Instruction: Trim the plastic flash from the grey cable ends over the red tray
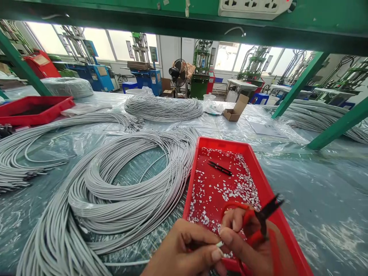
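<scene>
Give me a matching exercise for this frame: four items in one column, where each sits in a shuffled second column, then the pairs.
Items:
1. red-handled snips
2. black snips
3. cardboard box
4. power strip

Places:
A. lying loose in the red tray among white scraps
B. mounted on the green shelf overhead
C. in the right hand
D. open on the plastic-covered table, beyond the tray

Pairs: 1-C, 2-A, 3-D, 4-B
</scene>
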A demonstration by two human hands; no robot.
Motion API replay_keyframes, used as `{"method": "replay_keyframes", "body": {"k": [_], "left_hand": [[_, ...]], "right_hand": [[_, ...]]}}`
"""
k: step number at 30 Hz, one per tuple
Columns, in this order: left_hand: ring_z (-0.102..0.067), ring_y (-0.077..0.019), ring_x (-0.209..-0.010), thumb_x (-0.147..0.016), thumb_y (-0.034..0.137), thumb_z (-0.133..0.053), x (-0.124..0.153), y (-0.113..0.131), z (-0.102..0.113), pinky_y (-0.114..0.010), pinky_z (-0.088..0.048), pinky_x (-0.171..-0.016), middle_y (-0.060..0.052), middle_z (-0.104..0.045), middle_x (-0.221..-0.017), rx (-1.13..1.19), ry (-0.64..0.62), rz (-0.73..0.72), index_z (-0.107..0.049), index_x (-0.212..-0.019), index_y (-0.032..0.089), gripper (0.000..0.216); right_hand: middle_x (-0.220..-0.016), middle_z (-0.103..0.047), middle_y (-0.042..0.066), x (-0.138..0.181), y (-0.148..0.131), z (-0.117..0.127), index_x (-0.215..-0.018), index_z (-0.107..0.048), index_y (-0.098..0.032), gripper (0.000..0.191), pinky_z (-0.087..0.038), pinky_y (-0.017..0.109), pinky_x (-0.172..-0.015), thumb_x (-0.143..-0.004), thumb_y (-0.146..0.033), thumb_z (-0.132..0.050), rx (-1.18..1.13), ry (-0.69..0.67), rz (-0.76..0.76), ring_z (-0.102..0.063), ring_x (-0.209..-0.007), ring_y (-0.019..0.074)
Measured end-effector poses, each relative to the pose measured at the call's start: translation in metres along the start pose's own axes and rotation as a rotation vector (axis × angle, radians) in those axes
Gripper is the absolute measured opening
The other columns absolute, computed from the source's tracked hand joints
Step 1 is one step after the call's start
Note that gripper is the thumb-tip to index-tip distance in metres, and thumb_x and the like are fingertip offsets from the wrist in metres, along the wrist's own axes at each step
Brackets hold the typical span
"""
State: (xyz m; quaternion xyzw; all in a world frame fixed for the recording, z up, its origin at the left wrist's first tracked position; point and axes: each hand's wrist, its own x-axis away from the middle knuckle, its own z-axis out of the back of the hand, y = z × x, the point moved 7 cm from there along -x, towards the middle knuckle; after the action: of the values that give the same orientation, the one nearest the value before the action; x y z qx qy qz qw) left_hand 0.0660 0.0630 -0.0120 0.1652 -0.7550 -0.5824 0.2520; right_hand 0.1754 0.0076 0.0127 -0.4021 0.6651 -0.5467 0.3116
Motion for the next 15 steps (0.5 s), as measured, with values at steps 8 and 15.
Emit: {"method": "replay_keyframes", "body": {"k": [8, 15], "left_hand": [[-0.067, -0.0205, -0.067, -0.067, 0.015, -0.078, 0.020, 0.030, 0.016, -0.025, -0.052, -0.059, -0.006, -0.075, -0.071, -0.179, 0.396, -0.441, -0.081, -0.068, 0.027, 0.013], [-0.074, -0.0176, -0.072, -0.070, 0.005, -0.074, 0.028, 0.026, 0.013, -0.020, -0.057, -0.063, -0.007, -0.079, -0.096, -0.323, 0.330, -0.700, -0.077, -0.076, 0.024, 0.021]], "right_hand": [[-0.065, -0.052, -0.004, -0.006, 0.039, -0.007, -0.070, -0.051, -0.018, 0.043, -0.034, 0.022, -0.059, -0.066, -0.052, -0.077, -0.086, -0.120, -0.231, -0.043, -0.060, 0.0094], [-0.058, -0.041, -0.007, 0.002, 0.050, -0.016, -0.067, -0.047, -0.018, 0.052, -0.030, 0.018, -0.051, -0.061, -0.062, -0.075, -0.123, -0.071, -0.290, -0.034, -0.054, 0.0064]]}}
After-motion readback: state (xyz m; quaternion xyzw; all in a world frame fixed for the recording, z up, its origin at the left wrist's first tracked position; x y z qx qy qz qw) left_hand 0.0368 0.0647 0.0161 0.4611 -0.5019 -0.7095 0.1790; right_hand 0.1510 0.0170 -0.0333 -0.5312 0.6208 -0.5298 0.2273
